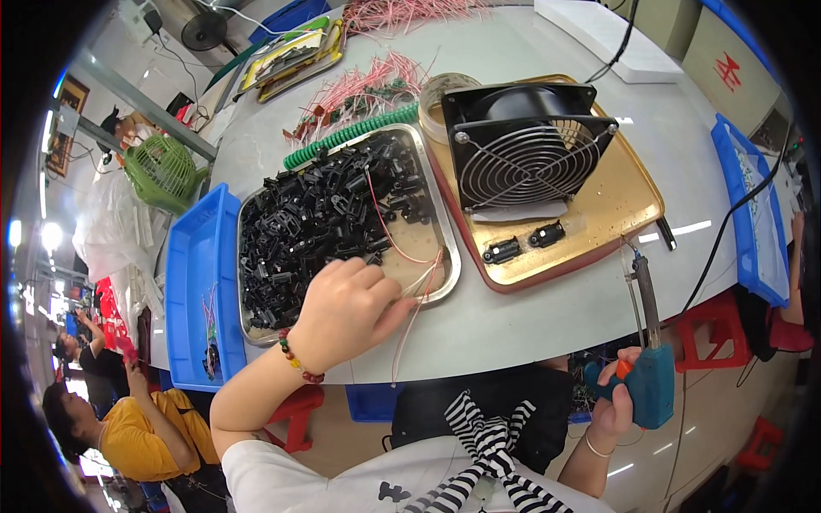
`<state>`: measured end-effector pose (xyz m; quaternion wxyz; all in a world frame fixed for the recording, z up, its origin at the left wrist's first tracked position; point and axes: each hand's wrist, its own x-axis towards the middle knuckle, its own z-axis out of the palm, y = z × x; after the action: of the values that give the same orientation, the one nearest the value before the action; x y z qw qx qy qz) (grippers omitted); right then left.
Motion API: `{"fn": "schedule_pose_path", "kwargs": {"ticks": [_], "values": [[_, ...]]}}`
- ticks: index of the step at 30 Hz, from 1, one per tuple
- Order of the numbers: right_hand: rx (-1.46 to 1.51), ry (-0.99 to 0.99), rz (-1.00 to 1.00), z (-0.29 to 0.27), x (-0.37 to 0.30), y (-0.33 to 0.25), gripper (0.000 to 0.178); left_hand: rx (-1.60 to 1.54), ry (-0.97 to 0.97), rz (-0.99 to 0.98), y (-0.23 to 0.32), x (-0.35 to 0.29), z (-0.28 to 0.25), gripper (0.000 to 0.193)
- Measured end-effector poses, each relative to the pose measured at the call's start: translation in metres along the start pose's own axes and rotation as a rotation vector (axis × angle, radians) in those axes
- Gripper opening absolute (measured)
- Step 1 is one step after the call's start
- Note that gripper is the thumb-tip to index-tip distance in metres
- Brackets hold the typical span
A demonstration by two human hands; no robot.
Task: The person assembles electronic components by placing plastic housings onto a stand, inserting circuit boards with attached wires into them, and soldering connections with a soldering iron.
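My left hand (351, 303) hovers over the near edge of a metal tray (451, 256) heaped with small black plastic parts (308, 222). Its thumb and fingers close on thin pink and white wires (417, 289); the fingertips are partly hidden. A pink wire loops up from the heap, and loose ends hang over the table edge. At the right, below the table edge, my right hand (617, 398) is wrapped round a blue soldering gun (654, 389) with an orange trigger, its metal nose pointing up. Two black parts (523, 242) lie on a gold tray (513, 272).
A black fan (530, 158) with a wire guard stands on the gold tray, beside a tape roll (436, 103). Blue bins (192, 342) flank the table. Pink wire bundles (376, 85) and a green coiled cord (351, 137) lie behind. A black cable (735, 218) hangs at right. Other people sit at left.
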<state>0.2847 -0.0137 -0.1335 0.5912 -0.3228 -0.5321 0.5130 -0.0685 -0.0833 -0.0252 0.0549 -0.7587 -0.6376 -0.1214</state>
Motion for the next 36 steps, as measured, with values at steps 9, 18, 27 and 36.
{"fn": "schedule_pose_path", "kwargs": {"ticks": [9, 18, 27, 36], "values": [[0.035, -0.019, 0.003, -0.001, -0.004, 0.001, 0.049, -0.116, 0.065, -0.156, 0.006, 0.05, 0.023, 0.035], [0.078, 0.01, 0.034, -0.004, -0.007, 0.0, 0.05, -0.899, -0.396, -0.218, -0.013, 0.066, 0.001, 0.028], [0.061, -0.024, 0.067, 0.004, -0.005, -0.005, 0.051, -1.006, -0.453, 0.077, -0.014, 0.078, -0.003, 0.029], [0.067, -0.045, 0.05, 0.012, -0.003, -0.005, 0.05, -1.243, -0.345, -0.232, 0.005, 0.081, 0.0, 0.017]]}}
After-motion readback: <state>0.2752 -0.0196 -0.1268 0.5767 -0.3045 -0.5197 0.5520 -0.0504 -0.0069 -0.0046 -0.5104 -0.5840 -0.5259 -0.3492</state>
